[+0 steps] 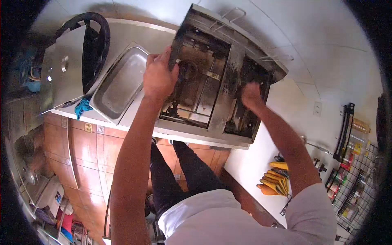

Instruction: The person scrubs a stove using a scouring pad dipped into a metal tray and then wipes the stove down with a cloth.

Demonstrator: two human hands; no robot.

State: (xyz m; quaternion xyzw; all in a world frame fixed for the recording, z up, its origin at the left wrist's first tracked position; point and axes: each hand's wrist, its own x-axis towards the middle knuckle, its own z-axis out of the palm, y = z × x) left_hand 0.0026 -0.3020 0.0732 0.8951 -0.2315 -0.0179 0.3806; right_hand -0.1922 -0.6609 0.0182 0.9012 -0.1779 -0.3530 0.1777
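A sooty metal stove body point(227, 87) with two rectangular openings lies on the counter in front of me. Burner parts and pale bars show inside its left opening. My left hand point(160, 77) grips the stove's left edge, with the thumb on the near side and the fingers partly hidden. Inside the darker right opening, my right hand point(252, 96) is curled and somewhat blurred. Whatever its fingers may hold is hidden. Wire handles point(234, 15) stick out along the stove's far side. Left of the stove sits a shallow rectangular steel pan point(118, 81), close to my left wrist.
A shiny steel panel point(64, 69) leans by a black ring-shaped part point(100, 49) at left, near a blue cloth point(83, 107). Yellow gloves point(275, 179) hang on the right, beside a wire rack point(361, 175). Brown tiles point(87, 159) cover the floor.
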